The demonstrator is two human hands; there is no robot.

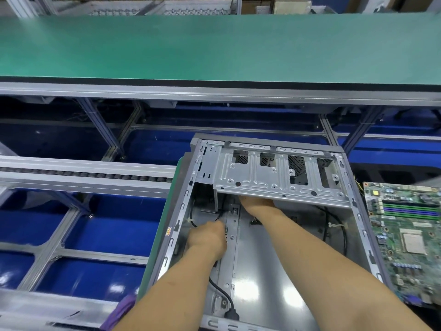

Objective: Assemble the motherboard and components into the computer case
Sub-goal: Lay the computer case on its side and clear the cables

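Head view: the open grey steel computer case [286, 271] lies in the foreground, the green motherboard [408, 235] just right, cut off. Left hand [207, 237] curls inside, grip unclear; right hand [256, 203] reaches beneath the silver drive cage [274, 173], fingers hidden.

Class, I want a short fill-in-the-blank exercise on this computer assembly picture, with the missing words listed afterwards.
1. Both hands reach inside the open computer ____.
2. The motherboard lies ____ the case, on its right.
3. The right hand is partly hidden under the metal drive ____.
4. The left hand is near a ____ cable.

Missing words: case; outside; bracket; black
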